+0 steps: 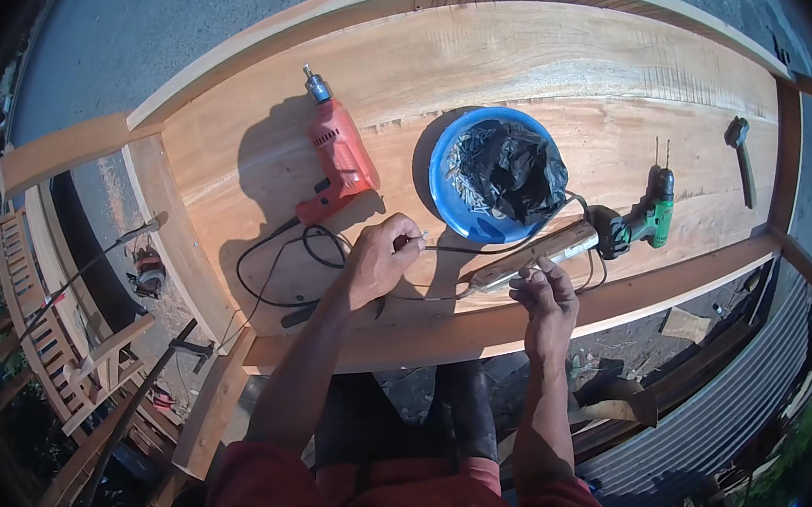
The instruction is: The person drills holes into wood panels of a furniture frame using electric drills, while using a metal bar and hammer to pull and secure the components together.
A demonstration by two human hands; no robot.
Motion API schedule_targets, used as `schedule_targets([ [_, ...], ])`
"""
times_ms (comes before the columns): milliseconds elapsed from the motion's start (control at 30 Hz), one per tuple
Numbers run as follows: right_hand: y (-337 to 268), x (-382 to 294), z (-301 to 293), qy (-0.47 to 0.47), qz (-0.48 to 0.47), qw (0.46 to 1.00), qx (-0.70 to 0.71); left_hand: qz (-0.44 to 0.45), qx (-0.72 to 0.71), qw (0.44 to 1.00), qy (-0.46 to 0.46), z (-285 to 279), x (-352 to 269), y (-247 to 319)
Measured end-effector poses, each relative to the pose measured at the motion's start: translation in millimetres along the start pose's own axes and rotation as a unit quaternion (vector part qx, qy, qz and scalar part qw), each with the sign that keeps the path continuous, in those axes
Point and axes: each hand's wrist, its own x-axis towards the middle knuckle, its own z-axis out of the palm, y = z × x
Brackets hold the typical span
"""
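My left hand [384,259] pinches a small metal fastener [425,235] between thumb and forefinger, left of the blue basin [445,202]. Loose screws [465,163] and a crumpled black plastic bag [522,169] fill the basin. Fingers curled, my right hand [548,295] hovers by the near side of a long wooden block [541,248] with a pale side. Whether those fingers hold anything small cannot be made out. A red corded drill [341,153] lies beyond my left hand, its black cord [251,287] looping under my wrist. To the right lies a green cordless drill [661,218].
A hammer [741,155] rests on the framed wooden panel [614,50] at far right. Raised boards [415,344] edge the panel. At left, a clamp bar [147,381] stands near slatted wooden pieces [34,311]. Corrugated metal sheeting [715,414] lies at lower right.
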Motion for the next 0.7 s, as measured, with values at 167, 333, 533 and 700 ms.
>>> schedule_targets([
  [167,68,2,145,-0.163,0.164,0.965,0.123,0.006,-0.411,0.909,0.07,-61,-73,-62],
  [333,129,27,260,-0.154,0.131,0.972,0.117,0.06,-0.708,0.699,0.076,-113,-135,-100],
  [533,156,40,308,-0.118,0.055,0.976,0.177,0.103,-0.808,0.562,0.141,-164,-179,-170],
  [700,133,69,280,-0.323,0.084,0.891,0.308,-0.001,-0.859,0.45,0.245,-191,-193,-192],
])
